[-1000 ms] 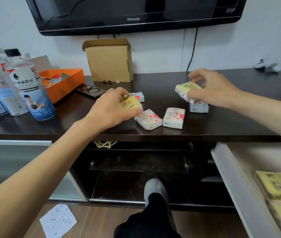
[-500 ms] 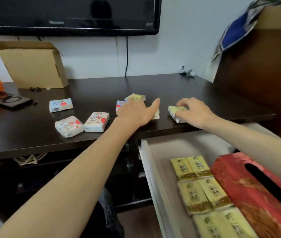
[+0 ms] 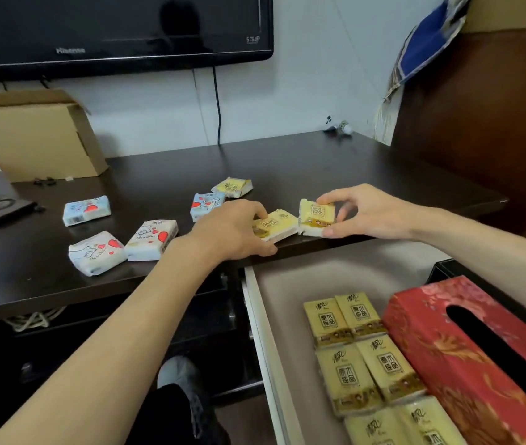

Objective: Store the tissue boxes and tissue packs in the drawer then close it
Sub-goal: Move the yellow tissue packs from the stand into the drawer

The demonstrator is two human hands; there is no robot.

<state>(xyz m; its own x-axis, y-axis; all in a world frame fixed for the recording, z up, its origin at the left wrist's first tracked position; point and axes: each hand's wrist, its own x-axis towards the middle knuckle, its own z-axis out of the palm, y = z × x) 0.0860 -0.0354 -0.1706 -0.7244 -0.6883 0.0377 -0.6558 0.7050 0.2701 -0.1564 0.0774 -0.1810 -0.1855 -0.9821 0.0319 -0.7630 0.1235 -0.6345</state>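
Nearest the camera, the open drawer point(image 3: 263, 348) holds yellow tissue packs point(image 3: 361, 354) laid flat in paired rows, with a red patterned tissue box point(image 3: 467, 364) touching them on the right. A black box edge point(image 3: 447, 268) shows behind the red one.

At the front edge of the dark tabletop point(image 3: 319, 162), just above the drawer, both hands hold one pack each. The left hand point(image 3: 232, 229) is closed over a yellow pack point(image 3: 276, 223), thumb at its near edge, fingers across the top. The right hand point(image 3: 367, 213) pinches a second yellow pack point(image 3: 316, 216) between thumb below and fingers above, tilted up. The two packs are touching or nearly so.

To the left on the tabletop lie two white heart-print packs point(image 3: 96, 252) point(image 3: 152, 234) side by side. Farther back are a pale blue heart-print pack point(image 3: 86, 210), a second blue pack point(image 3: 207, 203), and a loose yellow pack point(image 3: 232, 187) just behind it.

Against the wall stands an open cardboard box point(image 3: 37, 139). A television point(image 3: 110, 30) hangs above.
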